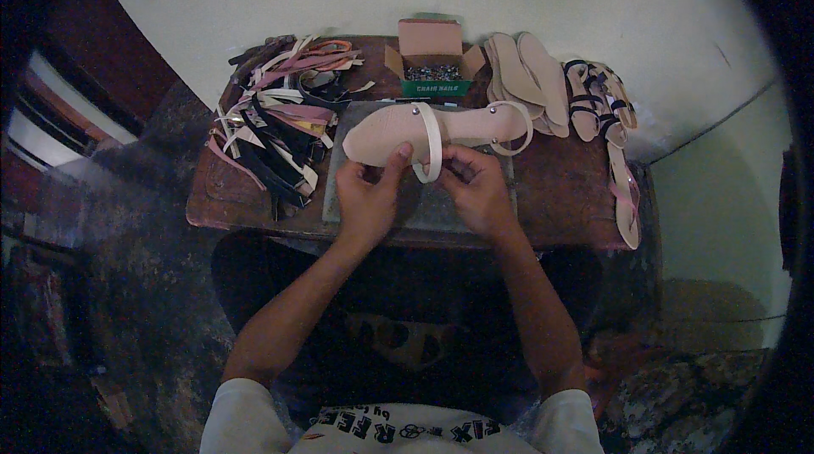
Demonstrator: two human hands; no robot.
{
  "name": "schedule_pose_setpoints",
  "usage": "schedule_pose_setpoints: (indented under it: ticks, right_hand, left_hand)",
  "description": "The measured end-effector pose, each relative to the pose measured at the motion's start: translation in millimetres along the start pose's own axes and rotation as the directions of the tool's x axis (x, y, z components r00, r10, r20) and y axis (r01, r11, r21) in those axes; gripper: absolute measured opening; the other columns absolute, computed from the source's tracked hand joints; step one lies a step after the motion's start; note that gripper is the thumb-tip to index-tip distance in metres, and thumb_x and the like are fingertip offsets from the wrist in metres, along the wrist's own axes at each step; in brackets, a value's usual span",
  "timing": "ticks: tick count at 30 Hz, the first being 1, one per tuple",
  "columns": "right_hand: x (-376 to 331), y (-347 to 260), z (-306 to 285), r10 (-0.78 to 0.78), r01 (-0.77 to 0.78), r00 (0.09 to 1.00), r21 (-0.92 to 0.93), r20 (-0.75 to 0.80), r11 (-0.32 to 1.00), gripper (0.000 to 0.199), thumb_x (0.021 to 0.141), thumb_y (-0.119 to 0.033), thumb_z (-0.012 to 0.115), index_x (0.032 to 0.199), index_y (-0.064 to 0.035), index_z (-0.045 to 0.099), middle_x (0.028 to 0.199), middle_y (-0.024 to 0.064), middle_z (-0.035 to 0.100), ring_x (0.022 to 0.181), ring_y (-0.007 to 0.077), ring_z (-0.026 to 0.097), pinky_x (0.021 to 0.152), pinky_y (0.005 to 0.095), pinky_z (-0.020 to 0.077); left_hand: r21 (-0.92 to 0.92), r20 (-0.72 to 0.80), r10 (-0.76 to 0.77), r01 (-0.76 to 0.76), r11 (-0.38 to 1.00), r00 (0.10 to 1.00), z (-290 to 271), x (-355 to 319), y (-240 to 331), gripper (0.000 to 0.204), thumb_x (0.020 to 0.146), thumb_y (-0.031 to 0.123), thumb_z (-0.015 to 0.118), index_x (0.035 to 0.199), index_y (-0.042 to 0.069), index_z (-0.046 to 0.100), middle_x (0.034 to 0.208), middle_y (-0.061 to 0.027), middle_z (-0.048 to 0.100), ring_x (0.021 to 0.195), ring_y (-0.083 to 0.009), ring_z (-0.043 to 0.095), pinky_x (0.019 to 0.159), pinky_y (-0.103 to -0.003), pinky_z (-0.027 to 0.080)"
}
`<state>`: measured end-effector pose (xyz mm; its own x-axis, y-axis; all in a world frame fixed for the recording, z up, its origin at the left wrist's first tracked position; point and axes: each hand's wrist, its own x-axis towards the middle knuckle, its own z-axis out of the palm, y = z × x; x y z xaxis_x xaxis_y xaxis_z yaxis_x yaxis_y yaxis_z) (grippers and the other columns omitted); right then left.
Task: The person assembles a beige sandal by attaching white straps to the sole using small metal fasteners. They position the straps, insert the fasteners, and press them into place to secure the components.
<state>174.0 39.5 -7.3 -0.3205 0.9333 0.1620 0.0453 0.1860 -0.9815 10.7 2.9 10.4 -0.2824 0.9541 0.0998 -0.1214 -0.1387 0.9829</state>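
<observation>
A beige sandal [380,133] lies sideways between my hands, just above a grey slab [407,215], its broad toe end to the left. One cream strap [433,144] arches over its front part and another cream strap [529,137] loops at the heel, with round metal studs where they meet the sole. My left hand [370,200] is closed on the near edge of the sole, thumb on top. My right hand [477,191] is closed in a pinch beside the front strap's near end; its fingertips are partly hidden by the strap.
Behind the sandal stands an opened green box [428,88] of small metal nails. Loose strap pieces [271,128] in several colours are heaped at the left of the wooden table [555,200]. Beige soles [541,72], dark-strapped sandals [583,102] and a pink-strapped sandal [624,200] lie at the right.
</observation>
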Motion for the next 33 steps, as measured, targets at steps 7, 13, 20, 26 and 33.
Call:
schedule_pose_setpoints:
  ticks: [7, 13, 20, 26, 33]
  right_hand:
    - [-3, -12, 4, -0.01, 0.014, 0.997, 0.054, -0.081, 0.998, 0.015, 0.087, 0.003, 0.067, 0.102, 0.0014, 0.066, 0.097, 0.0067, 0.069, 0.093, 0.0141, 0.065, 0.082, 0.0288, 0.0528]
    - [-3, -16, 1, 0.01, -0.006, 0.998, 0.067, -0.068, 0.998, 0.015, 0.086, 0.005, 0.067, 0.101, 0.0021, 0.066, 0.098, 0.0063, 0.069, 0.094, 0.0143, 0.065, 0.086, 0.029, 0.0527]
    - [-3, -17, 0, 0.052, -0.049, 0.997, 0.062, -0.054, 0.997, 0.013, 0.086, 0.005, 0.066, 0.099, 0.0025, 0.067, 0.096, 0.0065, 0.069, 0.094, 0.0149, 0.065, 0.089, 0.0295, 0.0518]
    - [-2, -15, 0, 0.002, -0.001, 0.999, 0.035, -0.049, 0.999, 0.013, 0.085, 0.006, 0.066, 0.098, 0.0033, 0.067, 0.095, 0.007, 0.069, 0.093, 0.015, 0.065, 0.089, 0.03, 0.0519]
    - [-5, -17, 6, 0.014, -0.021, 0.994, -0.059, -0.111, 0.998, 0.011, 0.085, 0.006, 0.066, 0.096, 0.0037, 0.067, 0.091, 0.0071, 0.069, 0.089, 0.0134, 0.065, 0.081, 0.0289, 0.0529]
  left_hand:
    - [0.035, 0.072, 0.016, -0.018, 0.999, 0.997, -5, 2, -4, 0.029, 0.087, 0.018, 0.075, 0.106, -0.003, 0.067, 0.099, -0.0103, 0.072, 0.087, -0.0165, 0.068, 0.077, -0.031, 0.054]
    - [-0.004, 0.118, 0.002, -0.002, 1.0, 0.993, -6, 4, -3, 0.028, 0.087, 0.014, 0.074, 0.109, -0.002, 0.066, 0.101, -0.0094, 0.071, 0.089, -0.0173, 0.068, 0.078, -0.031, 0.054]
    - [-0.022, 0.147, -0.029, 0.032, 0.999, 0.989, -7, 5, -2, 0.03, 0.087, 0.014, 0.074, 0.111, -0.001, 0.064, 0.103, -0.0097, 0.071, 0.092, -0.0178, 0.068, 0.081, -0.032, 0.054]
    - [-0.058, 0.143, -0.026, 0.035, 0.998, 0.989, -6, 6, -2, 0.027, 0.087, 0.008, 0.073, 0.11, -0.002, 0.064, 0.103, -0.0102, 0.07, 0.093, -0.0176, 0.067, 0.08, -0.031, 0.054]
    - [0.013, 0.074, -0.012, 0.011, 1.0, 0.997, -2, 2, 1, 0.027, 0.086, 0.006, 0.073, 0.11, -0.003, 0.063, 0.105, -0.0116, 0.07, 0.093, -0.0188, 0.067, 0.081, -0.032, 0.054]
